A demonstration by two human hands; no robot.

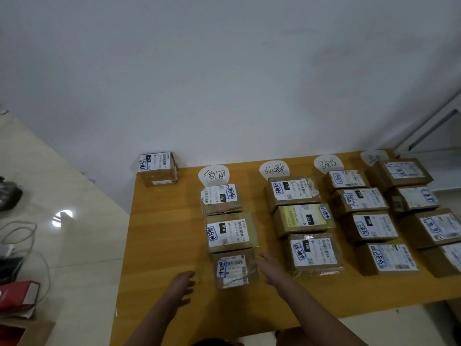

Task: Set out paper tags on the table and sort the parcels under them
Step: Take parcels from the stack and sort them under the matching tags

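Several handwritten white paper tags lie along the back of the wooden table [164,245]: the leftmost tag [213,174], a second tag [274,169], a third tag [328,163] and a partly covered fourth tag [371,156]. Brown labelled parcels sit in columns below each tag. The nearest parcel of the left column [234,269] lies between my hands. My left hand [183,283] rests open just left of it, apart from it. My right hand [270,267] is open at its right edge. One parcel [157,168] stands alone at the table's back left corner.
A white wall rises behind the table. A pale tiled floor lies to the left, with cables [22,236], a red box [17,295] and dark items on it. A window frame [434,126] stands at the right. The table's front edge runs near my arms.
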